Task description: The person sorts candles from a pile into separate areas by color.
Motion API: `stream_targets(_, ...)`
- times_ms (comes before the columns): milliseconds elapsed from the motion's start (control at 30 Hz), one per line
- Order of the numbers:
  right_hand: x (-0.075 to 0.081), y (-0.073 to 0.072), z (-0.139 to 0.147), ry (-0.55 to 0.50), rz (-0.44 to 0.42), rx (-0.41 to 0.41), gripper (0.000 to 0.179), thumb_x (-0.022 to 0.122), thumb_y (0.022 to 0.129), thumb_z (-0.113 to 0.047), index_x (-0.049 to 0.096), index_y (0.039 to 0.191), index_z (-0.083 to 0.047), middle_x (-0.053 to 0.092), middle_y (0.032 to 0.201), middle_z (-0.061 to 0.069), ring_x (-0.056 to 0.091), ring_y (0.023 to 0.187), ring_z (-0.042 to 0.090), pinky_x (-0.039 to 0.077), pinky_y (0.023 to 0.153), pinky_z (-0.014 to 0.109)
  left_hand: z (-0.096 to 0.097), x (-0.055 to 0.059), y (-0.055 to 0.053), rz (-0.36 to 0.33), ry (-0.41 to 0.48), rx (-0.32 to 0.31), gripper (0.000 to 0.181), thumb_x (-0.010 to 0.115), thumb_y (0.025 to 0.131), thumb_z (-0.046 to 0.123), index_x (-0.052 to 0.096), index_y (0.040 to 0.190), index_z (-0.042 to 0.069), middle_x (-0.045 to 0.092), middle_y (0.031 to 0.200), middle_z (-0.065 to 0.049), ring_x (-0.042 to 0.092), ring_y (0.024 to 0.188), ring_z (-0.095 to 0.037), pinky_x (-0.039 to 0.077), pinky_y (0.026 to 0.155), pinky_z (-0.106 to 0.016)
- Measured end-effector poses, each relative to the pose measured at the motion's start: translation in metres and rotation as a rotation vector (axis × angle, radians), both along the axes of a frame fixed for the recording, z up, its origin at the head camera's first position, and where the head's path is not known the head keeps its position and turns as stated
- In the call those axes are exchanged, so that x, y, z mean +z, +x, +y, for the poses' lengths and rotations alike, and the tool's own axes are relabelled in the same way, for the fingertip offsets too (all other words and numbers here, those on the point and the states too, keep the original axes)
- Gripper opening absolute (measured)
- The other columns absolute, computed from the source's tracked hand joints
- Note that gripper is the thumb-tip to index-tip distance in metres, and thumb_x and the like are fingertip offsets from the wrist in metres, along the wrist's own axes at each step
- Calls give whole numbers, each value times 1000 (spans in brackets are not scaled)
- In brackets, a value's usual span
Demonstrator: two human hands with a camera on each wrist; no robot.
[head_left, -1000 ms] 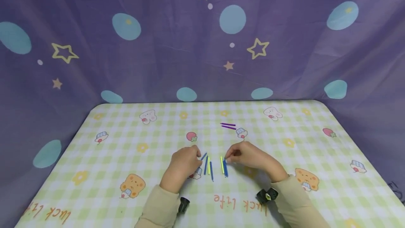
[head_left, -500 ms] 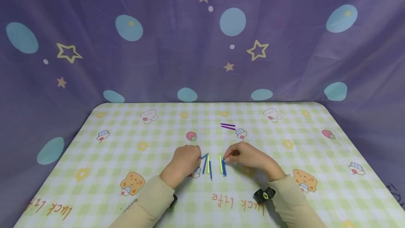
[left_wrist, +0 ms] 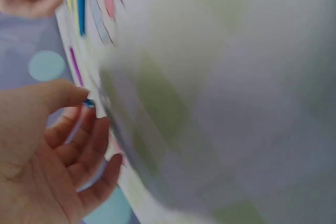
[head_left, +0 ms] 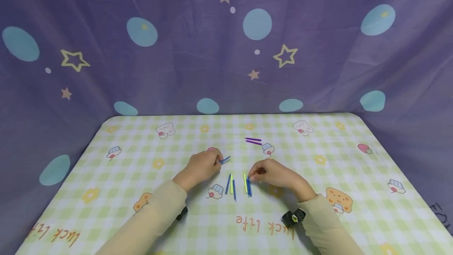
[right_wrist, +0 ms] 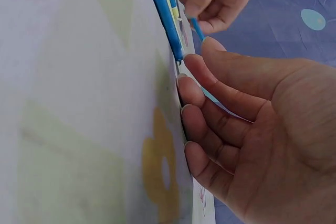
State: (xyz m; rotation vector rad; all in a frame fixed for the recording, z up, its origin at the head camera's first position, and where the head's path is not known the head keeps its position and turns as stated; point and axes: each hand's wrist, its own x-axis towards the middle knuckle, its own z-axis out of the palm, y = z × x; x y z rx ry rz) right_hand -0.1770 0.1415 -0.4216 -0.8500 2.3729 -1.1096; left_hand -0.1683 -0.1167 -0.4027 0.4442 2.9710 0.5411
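Note:
My left hand pinches a thin blue candle between thumb and fingers, its far end pointing right. In the left wrist view only a short bit of that candle shows. Below the hand, two blue candles and a yellow-green candle lie side by side. To their right is a second group, a yellow-green candle with blue candles close against it. My right hand rests beside this group, fingers loosely bent. In the right wrist view its thumb and forefinger stand apart, near a blue candle.
Two purple candles lie farther back on the table. A green-and-white checked cloth with printed cartoons covers the tabletop. Behind its far edge hangs a purple curtain with stars and blue ovals.
My left hand has moved away from me, carrying the blue candle off from beside the left group. The right hand stays next to the right group, nearly still.

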Motion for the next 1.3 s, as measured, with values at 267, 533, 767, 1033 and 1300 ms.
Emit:
stream_targets(267, 1, 0, 2, 5, 2, 7, 8, 70, 94, -17, 75, 96, -11, 70, 88, -8, 58, 81, 9, 47, 79, 27, -10, -2, -29, 57, 81, 86, 12, 67, 95, 18, 71, 106, 17, 62, 91, 5, 58, 78, -12, 49, 69, -35)
stream_targets(533, 2, -3, 3, -4, -14, -6, 10, 69, 94, -18, 75, 97, -11, 70, 88, -8, 58, 80, 10, 47, 78, 27, -17, -5, -52, 100, 105, 149, 16, 64, 97, 17, 73, 110, 14, 65, 95, -1, 60, 85, -19, 50, 71, -41)
stream_targets(767, 0, -3, 2, -3, -35, -18, 9, 69, 94, -18, 75, 97, -12, 70, 88, -8, 58, 80, 12, 47, 77, 28, -29, -10, -65, 114, 97, 191, 17, 64, 95, 15, 74, 108, 13, 68, 92, -2, 62, 84, -21, 50, 71, -43)
stream_targets(1033, 1, -4, 0, -3, -13, -11, 10, 69, 94, -18, 75, 95, -10, 70, 86, -7, 55, 76, 12, 45, 75, 27, -37, -12, -70, 122, 62, 260, 16, 67, 95, 16, 76, 107, 16, 71, 96, -2, 65, 89, -23, 51, 74, -45)
stream_targets(1300, -1, -3, 1, 2, -15, -17, 9, 70, 94, -18, 75, 95, -10, 70, 86, -6, 55, 76, 11, 45, 75, 27, -36, -15, -69, 114, 82, 264, 17, 66, 94, 16, 76, 108, 15, 71, 96, -2, 65, 89, -22, 50, 76, -46)
